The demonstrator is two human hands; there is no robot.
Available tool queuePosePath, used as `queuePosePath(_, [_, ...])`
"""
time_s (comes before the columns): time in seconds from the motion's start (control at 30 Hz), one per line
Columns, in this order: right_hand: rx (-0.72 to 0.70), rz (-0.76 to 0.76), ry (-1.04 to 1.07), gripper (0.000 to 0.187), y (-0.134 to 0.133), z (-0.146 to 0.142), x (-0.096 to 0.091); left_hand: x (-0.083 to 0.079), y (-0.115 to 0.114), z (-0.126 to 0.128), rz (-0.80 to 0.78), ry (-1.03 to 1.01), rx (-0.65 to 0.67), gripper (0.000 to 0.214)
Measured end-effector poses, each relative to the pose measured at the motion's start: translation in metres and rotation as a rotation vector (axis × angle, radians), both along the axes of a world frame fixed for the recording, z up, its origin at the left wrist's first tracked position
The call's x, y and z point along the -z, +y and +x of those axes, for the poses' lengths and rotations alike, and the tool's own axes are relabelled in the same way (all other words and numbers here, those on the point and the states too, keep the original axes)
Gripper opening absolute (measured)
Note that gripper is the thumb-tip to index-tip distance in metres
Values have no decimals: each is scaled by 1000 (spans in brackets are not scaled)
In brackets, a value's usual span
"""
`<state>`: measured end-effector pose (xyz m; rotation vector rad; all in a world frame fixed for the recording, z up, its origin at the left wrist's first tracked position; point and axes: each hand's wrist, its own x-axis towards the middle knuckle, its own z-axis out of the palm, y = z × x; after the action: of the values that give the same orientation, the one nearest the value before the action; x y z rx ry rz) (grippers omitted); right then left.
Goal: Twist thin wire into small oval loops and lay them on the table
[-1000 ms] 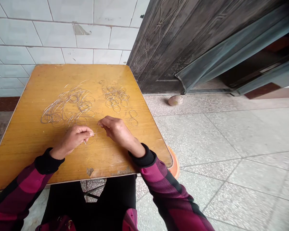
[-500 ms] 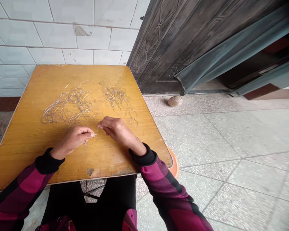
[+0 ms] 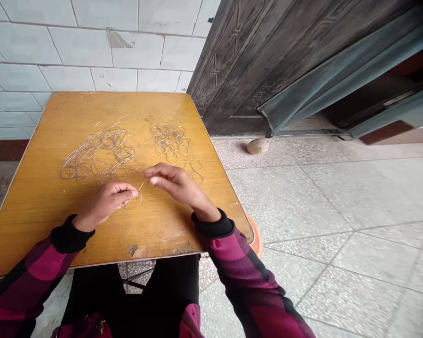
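Observation:
Between thumb and fingertips my left hand [image 3: 111,199] pinches a thin metal wire [image 3: 141,186], whose short ends stick out to the right of the grip. Just right of it my right hand [image 3: 172,183] is held above the table, thumb and fingers apart, with nothing visible in them. A loose pile of curved wire pieces [image 3: 105,150] lies beyond my left hand. Farther right is a heap of small wire loops [image 3: 169,141]. One wire bent like a figure eight [image 3: 197,172] rests beyond my right wrist.
The yellow wooden table [image 3: 102,239] has a chipped front edge and stands against a white tiled wall [image 3: 88,47]. An orange stool edge [image 3: 256,237] shows at its right side. On the floor by the dark carved door [image 3: 239,70] lies a worn ball [image 3: 258,146].
My right hand has let go of the wire end, opened and moved slightly up and to the right. My left hand keeps its pinch in nearly the same place.

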<state>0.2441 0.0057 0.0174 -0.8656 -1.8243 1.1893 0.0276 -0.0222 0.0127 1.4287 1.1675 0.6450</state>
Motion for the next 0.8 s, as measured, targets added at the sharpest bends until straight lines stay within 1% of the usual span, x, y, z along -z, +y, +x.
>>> queuePosePath(0.07, [44, -261, 238, 24, 5, 0, 6, -3, -1, 0, -62, -104, 0, 26])
queuePosePath(0.1, [34, -379, 320, 23, 6, -2, 10, -4, -1, 1, -76, -142, 6, 27])
queuePosePath(0.17, [-54, -570, 398, 29, 7, -8, 17, -5, -1, 1, -71, -187, 14, 28])
queuePosePath(0.23, [-132, -680, 443, 32, 5, -16, 22, -5, -1, 0, -52, -207, 17, 28])
queuePosePath(0.3, [-163, -731, 478, 32, 2, -24, 25, -3, -1, -1, -41, -211, 26, 27])
queuePosePath(0.4, [-148, -745, 491, 28, -2, -30, 25, 0, 0, -2, -23, -200, 29, 26])
queuePosePath(0.5, [-140, -751, 483, 28, -4, -30, 22, 2, 0, -3, 16, -173, 33, 25])
queuePosePath(0.67, [-146, -789, 460, 29, -6, -28, 19, 0, -1, -3, 82, -85, 33, 27])
queuePosePath(0.8, [-191, -830, 445, 29, -6, -25, 19, -1, -2, -3, 129, -45, 53, 27])
